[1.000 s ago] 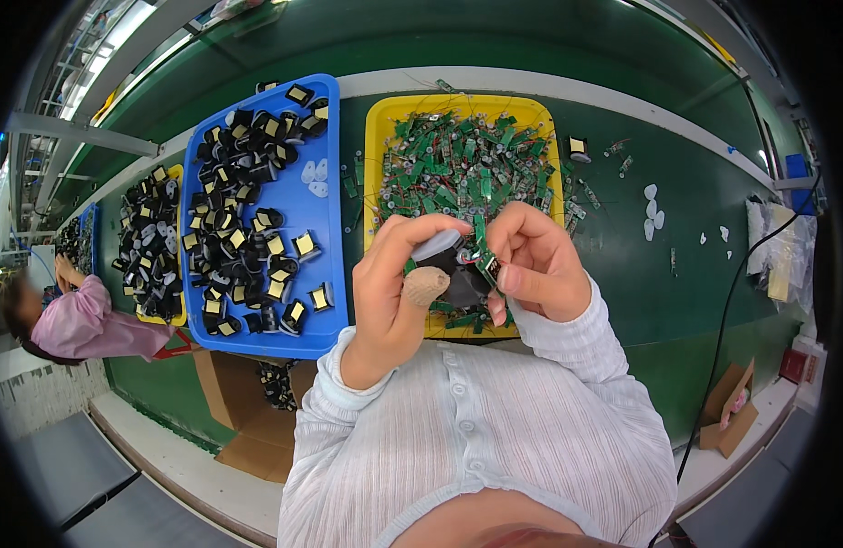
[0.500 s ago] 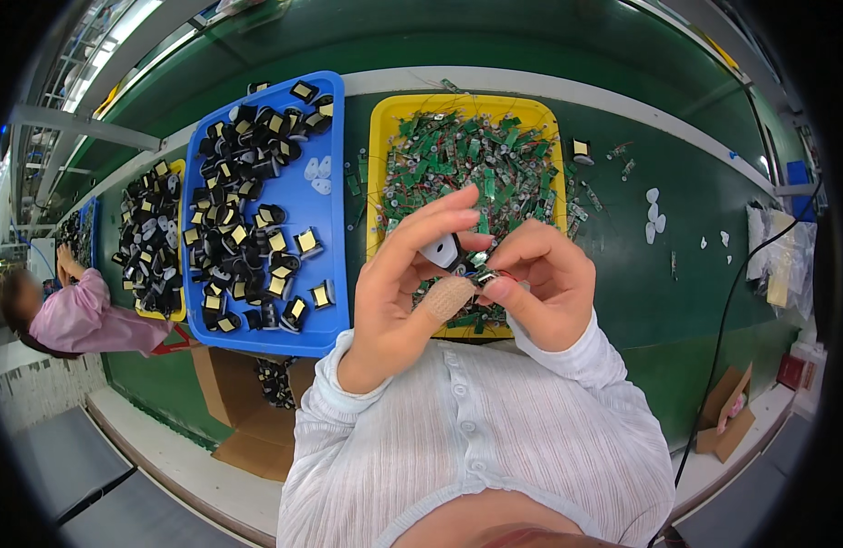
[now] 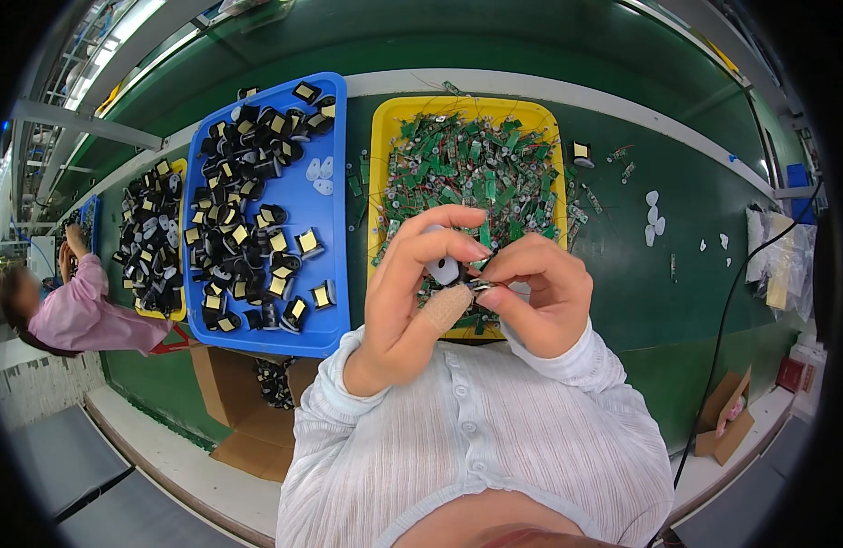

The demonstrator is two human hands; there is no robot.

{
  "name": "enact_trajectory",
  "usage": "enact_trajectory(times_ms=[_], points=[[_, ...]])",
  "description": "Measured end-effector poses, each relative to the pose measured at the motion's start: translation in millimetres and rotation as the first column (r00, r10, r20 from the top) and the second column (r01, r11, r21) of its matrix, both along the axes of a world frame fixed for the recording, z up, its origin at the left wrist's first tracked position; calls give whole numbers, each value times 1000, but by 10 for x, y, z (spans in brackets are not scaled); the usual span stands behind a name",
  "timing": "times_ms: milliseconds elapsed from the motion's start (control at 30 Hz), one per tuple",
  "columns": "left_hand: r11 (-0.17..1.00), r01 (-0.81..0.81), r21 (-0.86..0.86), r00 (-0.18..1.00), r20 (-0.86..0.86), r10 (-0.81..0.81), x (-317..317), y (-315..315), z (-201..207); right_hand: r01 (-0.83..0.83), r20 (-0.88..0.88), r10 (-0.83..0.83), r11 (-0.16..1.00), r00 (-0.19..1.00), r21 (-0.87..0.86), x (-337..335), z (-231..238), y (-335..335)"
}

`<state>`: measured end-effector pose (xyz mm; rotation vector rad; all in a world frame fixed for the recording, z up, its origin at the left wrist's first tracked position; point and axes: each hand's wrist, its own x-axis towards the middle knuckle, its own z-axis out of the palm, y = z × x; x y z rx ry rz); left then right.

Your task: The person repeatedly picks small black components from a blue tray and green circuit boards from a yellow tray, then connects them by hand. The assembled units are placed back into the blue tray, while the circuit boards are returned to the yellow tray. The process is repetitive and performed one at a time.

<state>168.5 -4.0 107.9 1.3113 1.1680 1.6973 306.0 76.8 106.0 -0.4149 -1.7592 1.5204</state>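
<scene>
My left hand (image 3: 410, 306), a beige bandage on its thumb, is closed around a small black-and-white plastic housing (image 3: 443, 269). The housing's pale oval face shows between thumb and fingers. Pressed up against it from the right, my right hand (image 3: 547, 297) pinches a small circuit board (image 3: 480, 285), mostly hidden by the fingertips. Both hands are above the near part of a yellow tray (image 3: 378, 173), which is heaped with green circuit boards (image 3: 476, 164) carrying thin wires.
A blue tray (image 3: 335, 201) of black housings with yellow pads stands left; another yellow tray (image 3: 179, 310) lies beyond it. White oval pieces (image 3: 654, 219) and plastic bags (image 3: 782, 251) are on the right. A co-worker in pink (image 3: 84, 306) sits far left. A cardboard box (image 3: 243, 402) is below the bench.
My right fingers have closed in, covering more of the board. My left index finger has curled down over the housing. The co-worker's arm has lifted.
</scene>
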Motion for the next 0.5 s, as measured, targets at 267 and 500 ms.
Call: enact_trajectory(times_ms=[267, 500], points=[[992, 15, -125, 997, -69, -23, -82, 0, -9, -251, -135, 213, 767, 968, -590, 85, 38, 122], [991, 22, -131, 994, 111, -8, -33, -11, 23, -294, -173, 242, 687, 955, -665, 89, 62, 143]])
